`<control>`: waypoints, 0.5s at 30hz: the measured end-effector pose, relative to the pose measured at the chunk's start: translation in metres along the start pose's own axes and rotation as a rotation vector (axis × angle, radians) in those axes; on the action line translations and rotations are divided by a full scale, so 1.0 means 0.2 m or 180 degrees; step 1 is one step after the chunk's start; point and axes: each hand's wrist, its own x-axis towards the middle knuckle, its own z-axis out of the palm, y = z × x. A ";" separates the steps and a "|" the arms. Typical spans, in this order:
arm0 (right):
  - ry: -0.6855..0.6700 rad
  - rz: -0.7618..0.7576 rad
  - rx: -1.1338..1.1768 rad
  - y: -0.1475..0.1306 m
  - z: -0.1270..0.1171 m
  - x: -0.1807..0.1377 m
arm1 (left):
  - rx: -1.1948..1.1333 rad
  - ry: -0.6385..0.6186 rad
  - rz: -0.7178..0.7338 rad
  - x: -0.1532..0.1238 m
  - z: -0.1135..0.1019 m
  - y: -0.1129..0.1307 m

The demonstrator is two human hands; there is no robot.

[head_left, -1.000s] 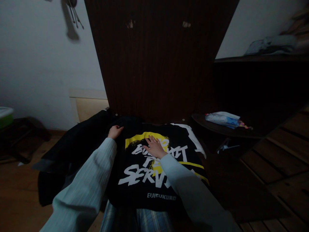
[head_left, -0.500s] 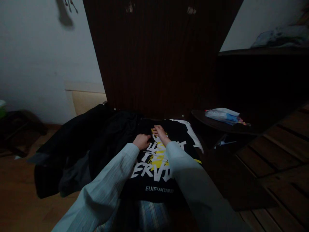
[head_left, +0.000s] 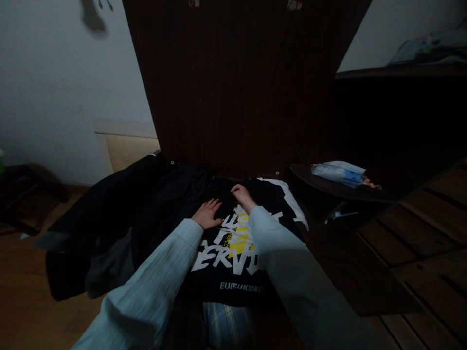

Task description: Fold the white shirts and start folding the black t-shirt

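Note:
A black T-shirt [head_left: 233,262] with white and yellow lettering lies spread in front of me on a dark surface. My left hand [head_left: 207,214] rests flat on its upper left part, fingers stretched out. My right hand [head_left: 241,195] lies near the shirt's top edge with its fingers curled down onto the fabric; whether it pinches the cloth is unclear. Both arms wear pale striped sleeves. A plaid cloth [head_left: 226,325] shows under the shirt's near edge.
A heap of dark clothing [head_left: 120,223] lies to the left of the shirt. A tall dark wooden panel [head_left: 233,87] stands right behind. A small dark shelf [head_left: 328,187] at the right carries a blue and white plastic pack [head_left: 339,174]. Wooden floorboards [head_left: 419,233] run along the right.
My left hand came in from the shirt's left edge to its middle, first closed, now flat. My right hand slid up from the yellow print to the top edge. The view tilted down slightly.

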 end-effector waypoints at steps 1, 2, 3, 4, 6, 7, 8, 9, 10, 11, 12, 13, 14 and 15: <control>-0.0068 0.0030 -0.0005 0.00 -0.02 0.00 | -0.0094 -0.0106 0.0041 0.00 -0.01 -0.01; -0.0142 0.0070 -0.0014 -0.01 -0.03 -0.01 | -0.0200 -0.0164 0.0062 0.01 -0.03 -0.02; -0.0209 0.0121 -0.0024 -0.01 -0.05 -0.01 | -0.0294 -0.0162 0.0061 0.02 -0.05 -0.04; -0.0255 0.0171 -0.0068 -0.01 -0.06 -0.01 | -0.0355 -0.0092 0.0029 0.04 -0.07 -0.05; -0.0235 0.0236 -0.0308 -0.01 -0.08 -0.02 | -0.0338 0.0191 -0.0123 0.07 -0.12 -0.08; -0.0188 0.0248 -0.0452 0.00 -0.08 -0.02 | -0.0264 0.0330 -0.0234 0.10 -0.14 -0.09; -0.0140 0.0249 -0.0578 0.00 -0.07 -0.03 | -0.0175 0.0423 -0.0345 0.12 -0.15 -0.10; -0.0109 0.0248 -0.0664 0.00 -0.07 -0.03 | -0.0094 0.0460 -0.0434 0.15 -0.16 -0.11; -0.0104 0.0253 -0.0692 0.01 -0.06 -0.03 | -0.0031 0.0452 -0.0500 0.17 -0.16 -0.12; -0.0128 0.0270 -0.0659 0.01 -0.06 -0.04 | 0.0018 0.0414 -0.0537 0.20 -0.16 -0.13; -0.0167 0.0290 -0.0608 0.02 -0.06 -0.04 | 0.0059 0.0371 -0.0552 0.21 -0.15 -0.14; -0.0202 0.0304 -0.0563 0.03 -0.06 -0.05 | 0.0098 0.0335 -0.0556 0.23 -0.14 -0.15; -0.0234 0.0305 -0.0517 0.03 -0.07 -0.05 | 0.0148 0.0314 -0.0573 0.23 -0.13 -0.15; -0.0264 0.0295 -0.0479 0.04 -0.08 -0.05 | 0.0208 0.0311 -0.0604 0.24 -0.11 -0.15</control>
